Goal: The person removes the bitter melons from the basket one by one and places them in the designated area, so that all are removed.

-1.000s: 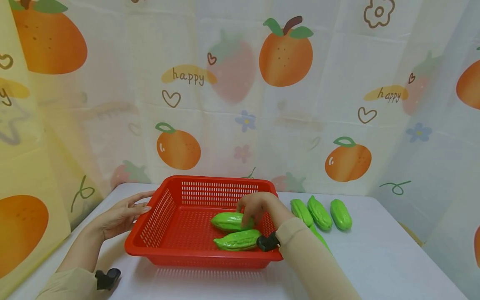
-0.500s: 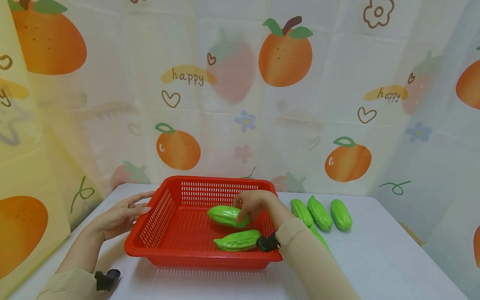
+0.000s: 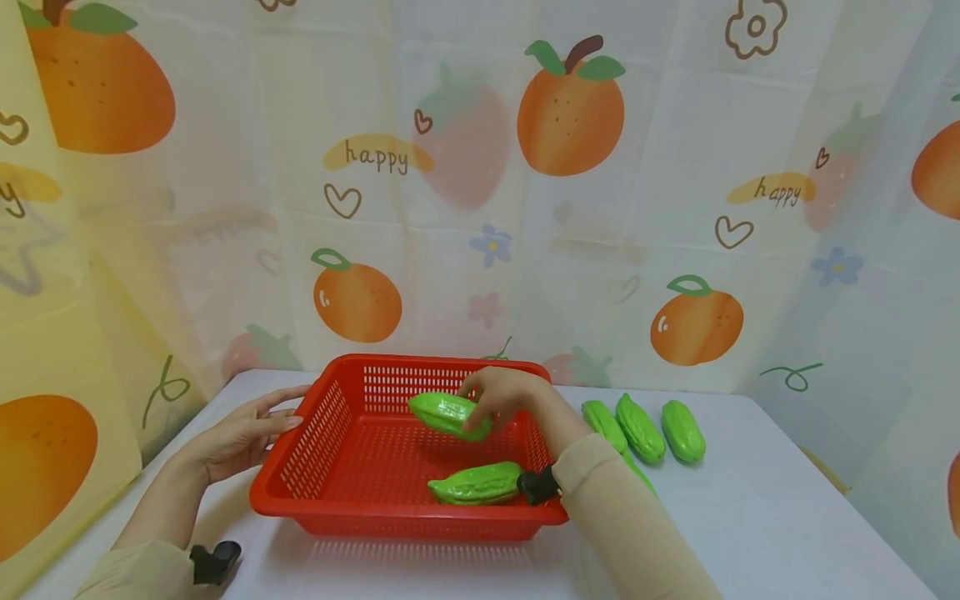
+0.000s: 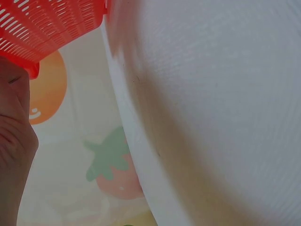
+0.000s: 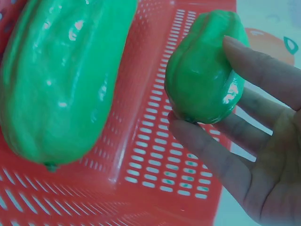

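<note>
My right hand point(image 3: 504, 397) holds a green bitter melon point(image 3: 444, 414) by its right end, raised above the floor of a red plastic basket point(image 3: 405, 511). In the right wrist view, the thumb point(image 5: 256, 66) lies on one side of the bitter melon point(image 5: 207, 70) and the fingers on the other. A second bitter melon point(image 3: 476, 484) lies inside the basket near its front wall, below my right wrist. At the basket's left rim, my left hand point(image 3: 238, 437) grips the edge with the thumb against it; some of its fingertips are hidden.
Several more bitter melons lie on the white table right of the basket, including a middle one point(image 3: 640, 427) and a rightmost one point(image 3: 682, 431). One is partly hidden behind my right sleeve. A fruit-printed curtain point(image 3: 450, 208) hangs behind the table.
My right hand has lifted the bitter melon off the basket floor, moving it up and slightly left. The left hand and basket have stayed in place.
</note>
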The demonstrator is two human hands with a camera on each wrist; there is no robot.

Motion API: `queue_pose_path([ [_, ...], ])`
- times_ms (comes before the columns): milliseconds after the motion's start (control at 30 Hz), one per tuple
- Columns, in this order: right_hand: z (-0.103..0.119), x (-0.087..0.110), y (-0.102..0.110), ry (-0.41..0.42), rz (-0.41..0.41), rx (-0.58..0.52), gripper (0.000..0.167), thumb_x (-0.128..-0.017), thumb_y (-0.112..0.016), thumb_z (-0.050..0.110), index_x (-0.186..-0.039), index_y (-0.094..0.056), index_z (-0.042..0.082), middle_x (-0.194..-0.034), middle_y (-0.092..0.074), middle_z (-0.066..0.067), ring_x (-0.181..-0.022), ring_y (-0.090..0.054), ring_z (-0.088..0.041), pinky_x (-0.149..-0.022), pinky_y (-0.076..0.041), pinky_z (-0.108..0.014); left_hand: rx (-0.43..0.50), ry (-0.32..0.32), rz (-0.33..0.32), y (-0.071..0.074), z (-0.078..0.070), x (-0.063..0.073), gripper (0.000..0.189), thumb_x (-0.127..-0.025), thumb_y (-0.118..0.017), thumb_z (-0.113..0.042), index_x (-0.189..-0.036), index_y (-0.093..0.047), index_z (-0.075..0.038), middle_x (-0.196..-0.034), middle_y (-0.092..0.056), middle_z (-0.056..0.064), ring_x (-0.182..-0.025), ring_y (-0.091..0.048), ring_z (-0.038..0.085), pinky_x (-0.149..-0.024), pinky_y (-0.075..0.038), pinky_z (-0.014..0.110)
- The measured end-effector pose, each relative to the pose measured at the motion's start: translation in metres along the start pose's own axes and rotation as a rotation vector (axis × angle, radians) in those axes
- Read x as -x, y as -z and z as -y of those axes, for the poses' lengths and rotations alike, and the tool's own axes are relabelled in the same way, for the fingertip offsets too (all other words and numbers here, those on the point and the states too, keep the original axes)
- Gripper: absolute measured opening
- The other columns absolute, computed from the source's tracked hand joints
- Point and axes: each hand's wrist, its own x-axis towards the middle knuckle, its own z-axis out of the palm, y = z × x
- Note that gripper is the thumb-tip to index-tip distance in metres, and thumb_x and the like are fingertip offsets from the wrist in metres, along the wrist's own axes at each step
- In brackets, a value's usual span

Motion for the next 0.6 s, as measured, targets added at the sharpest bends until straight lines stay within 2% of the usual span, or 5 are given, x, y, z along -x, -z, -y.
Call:
queue_pose_path([
  [167,0.001,0.002,0.006,0.012,-0.026,-0.017,0.060,-0.081,-0.080,0.015,-0.137,-0.057,0.012,-0.138,-0.055,-0.014,-0.090,-0.065,-0.016,-0.075,-0.061,-0.032,-0.001,0.001,0.002,0.001,0.001,-0.001,0.039,-0.105,-0.041,-0.014,-0.139,-0.039,-0.032,-0.119,-0.071,-0.006,-0.097,-0.074,0.013,-0.087,-0.060,0.041],
  [367,0.005,0.006,0.011,0.021,-0.052,-0.029,0.063,-0.081,-0.080,0.015,-0.139,-0.053,0.010,-0.141,-0.053,-0.018,-0.080,-0.066,-0.017,-0.074,-0.061,-0.031,0.001,-0.004,0.005,0.002,0.002,-0.002,0.039,-0.105,-0.041,-0.014,-0.138,-0.040,-0.033,-0.119,-0.071,-0.006,-0.097,-0.074,0.013,-0.087,-0.060,0.040],
  [600,0.009,0.013,0.017,0.020,-0.085,-0.042,0.064,-0.081,-0.080,0.019,-0.139,-0.054,0.008,-0.144,-0.053,-0.015,-0.098,-0.066,-0.019,-0.079,-0.061,-0.031,0.009,-0.016,0.023,0.002,0.002,-0.001,0.038,-0.105,-0.040,-0.014,-0.137,-0.042,-0.034,-0.121,-0.071,-0.005,-0.098,-0.074,0.014,-0.087,-0.060,0.040],
])
